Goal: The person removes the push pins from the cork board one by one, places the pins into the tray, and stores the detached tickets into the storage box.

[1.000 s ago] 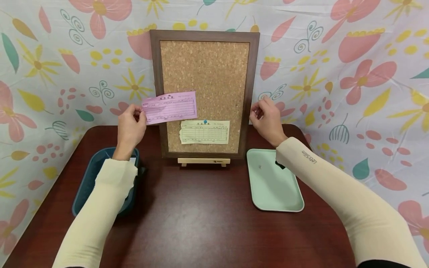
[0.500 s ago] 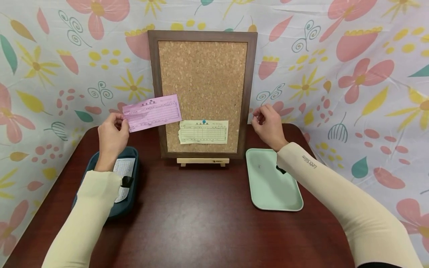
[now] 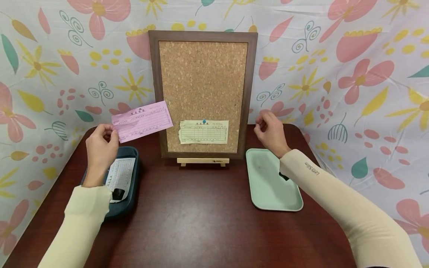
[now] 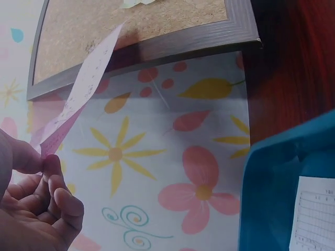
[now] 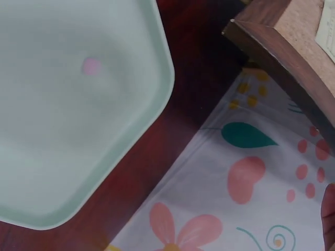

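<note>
My left hand (image 3: 102, 149) pinches the lower left corner of a pink receipt slip (image 3: 142, 121), holding it tilted in the air at the left of the cork board (image 3: 204, 74). The slip overlaps the board's left frame in the head view. From the left wrist, the same slip (image 4: 86, 78) shows nearly edge-on. A pale yellow receipt slip (image 3: 203, 134) hangs low on the board under a blue pushpin (image 3: 204, 121). My right hand (image 3: 272, 132) is raised above the far end of the green tray (image 3: 278, 190), fingers bent; whether anything sits between the fingertips is hidden.
Below my left hand a blue basket (image 3: 132, 182) contains a white printed slip (image 3: 122, 175). A small pink object (image 5: 91, 66) lies in the tray. The board stands on a wooden easel (image 3: 202, 161) on the dark table (image 3: 187, 223), before a floral cloth (image 3: 308, 48).
My left hand has carried the pink slip leftward and down, away from the board's face, uncovering the white slip in the basket. My right hand has drifted slightly right and down from the board's edge.
</note>
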{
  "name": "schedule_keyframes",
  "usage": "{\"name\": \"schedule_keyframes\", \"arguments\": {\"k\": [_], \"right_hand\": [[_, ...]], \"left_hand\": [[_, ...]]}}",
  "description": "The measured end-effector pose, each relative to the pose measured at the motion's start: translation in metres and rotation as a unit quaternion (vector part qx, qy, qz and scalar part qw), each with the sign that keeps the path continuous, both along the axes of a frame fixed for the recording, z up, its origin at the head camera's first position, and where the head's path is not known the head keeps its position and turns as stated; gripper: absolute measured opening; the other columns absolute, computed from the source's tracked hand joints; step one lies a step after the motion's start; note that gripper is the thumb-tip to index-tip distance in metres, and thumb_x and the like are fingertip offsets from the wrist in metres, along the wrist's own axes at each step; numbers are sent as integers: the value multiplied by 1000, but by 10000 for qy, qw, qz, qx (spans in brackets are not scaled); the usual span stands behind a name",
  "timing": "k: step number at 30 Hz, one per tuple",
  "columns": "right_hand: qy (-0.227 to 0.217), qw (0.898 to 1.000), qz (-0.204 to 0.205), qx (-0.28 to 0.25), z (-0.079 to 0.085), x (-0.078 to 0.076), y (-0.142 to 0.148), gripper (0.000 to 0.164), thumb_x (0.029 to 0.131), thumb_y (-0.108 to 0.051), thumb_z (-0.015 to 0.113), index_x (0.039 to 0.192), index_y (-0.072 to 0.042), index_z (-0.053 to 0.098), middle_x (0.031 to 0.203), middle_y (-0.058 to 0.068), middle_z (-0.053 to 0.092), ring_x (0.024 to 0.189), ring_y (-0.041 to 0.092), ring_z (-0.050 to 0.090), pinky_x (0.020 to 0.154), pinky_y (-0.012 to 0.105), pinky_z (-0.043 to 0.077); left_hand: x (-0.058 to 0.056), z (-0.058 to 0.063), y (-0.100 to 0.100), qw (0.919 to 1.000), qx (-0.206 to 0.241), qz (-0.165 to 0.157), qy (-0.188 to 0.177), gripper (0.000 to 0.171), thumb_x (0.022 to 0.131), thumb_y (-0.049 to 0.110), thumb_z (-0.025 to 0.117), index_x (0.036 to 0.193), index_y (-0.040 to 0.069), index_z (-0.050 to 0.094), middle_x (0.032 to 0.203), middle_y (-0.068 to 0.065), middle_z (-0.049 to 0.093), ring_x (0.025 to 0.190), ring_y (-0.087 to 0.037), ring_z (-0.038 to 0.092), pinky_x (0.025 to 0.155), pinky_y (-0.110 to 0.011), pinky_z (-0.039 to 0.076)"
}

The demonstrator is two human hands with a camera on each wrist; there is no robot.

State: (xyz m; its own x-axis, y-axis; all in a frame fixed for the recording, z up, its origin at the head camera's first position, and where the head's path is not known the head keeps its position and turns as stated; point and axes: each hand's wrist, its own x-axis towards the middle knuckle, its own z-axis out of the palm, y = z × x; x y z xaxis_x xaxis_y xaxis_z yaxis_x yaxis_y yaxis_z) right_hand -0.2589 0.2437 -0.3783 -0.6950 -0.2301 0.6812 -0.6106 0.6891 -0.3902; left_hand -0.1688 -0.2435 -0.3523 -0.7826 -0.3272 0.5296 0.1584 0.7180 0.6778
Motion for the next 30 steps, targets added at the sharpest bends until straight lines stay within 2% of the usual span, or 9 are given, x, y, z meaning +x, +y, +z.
{"name": "schedule_keyframes", "arguments": {"k": [4, 10, 16, 22, 27, 30], "right_hand": [[-103, 9999, -51, 73, -5, 3, 3, 12, 81, 3, 64, 87, -3, 56, 86, 8, 53, 73, 19, 54, 65, 34, 45], [-347, 9993, -92, 71, -13, 7, 7, 12, 80, 3, 62, 88, -5, 57, 88, 5, 52, 73, 16, 50, 64, 31, 43], [-589, 9980, -120, 209, -23, 11, 12, 11, 81, 2, 62, 88, -5, 57, 86, 5, 52, 71, 17, 50, 63, 33, 42], [-925, 9950, -102, 372, -32, 13, 16, 10, 80, 2, 64, 86, -5, 59, 84, 5, 53, 71, 18, 52, 64, 35, 44], [-1246, 9908, -111, 519, -38, 15, 19, 12, 80, 1, 66, 87, -6, 59, 84, 5, 52, 72, 18, 51, 64, 35, 44], [-1366, 9887, -72, 611, -42, 16, 21, 12, 80, 1, 66, 87, -5, 59, 84, 6, 53, 72, 19, 51, 64, 36, 44]], "left_hand": [[10, -2, -5, 9999, 42, 105, -109, 23, 94, 17, 51, 102, -2, 62, 83, -15, 62, 66, -11, 45, 58, -19, 33], [26, -6, -13, 9991, 69, 358, -198, 24, 94, 18, 51, 104, -2, 62, 85, -14, 62, 68, -9, 45, 61, -18, 34], [40, -16, -24, 9970, 65, 639, -425, 26, 93, 18, 51, 105, -3, 61, 88, -16, 61, 69, -8, 43, 63, -19, 33], [58, -31, -32, 9919, 159, 1024, -739, 26, 90, 15, 51, 108, -3, 58, 87, -17, 64, 66, -5, 44, 61, -20, 34], [72, -39, -34, 9852, 441, 1330, -989, 27, 86, 13, 53, 110, 2, 53, 77, -5, 62, 61, 2, 44, 62, -23, 34], [80, -44, -36, 9824, 480, 1432, -1096, 24, 85, 13, 55, 107, 3, 52, 76, -6, 63, 58, 6, 43, 60, -25, 34]]}}
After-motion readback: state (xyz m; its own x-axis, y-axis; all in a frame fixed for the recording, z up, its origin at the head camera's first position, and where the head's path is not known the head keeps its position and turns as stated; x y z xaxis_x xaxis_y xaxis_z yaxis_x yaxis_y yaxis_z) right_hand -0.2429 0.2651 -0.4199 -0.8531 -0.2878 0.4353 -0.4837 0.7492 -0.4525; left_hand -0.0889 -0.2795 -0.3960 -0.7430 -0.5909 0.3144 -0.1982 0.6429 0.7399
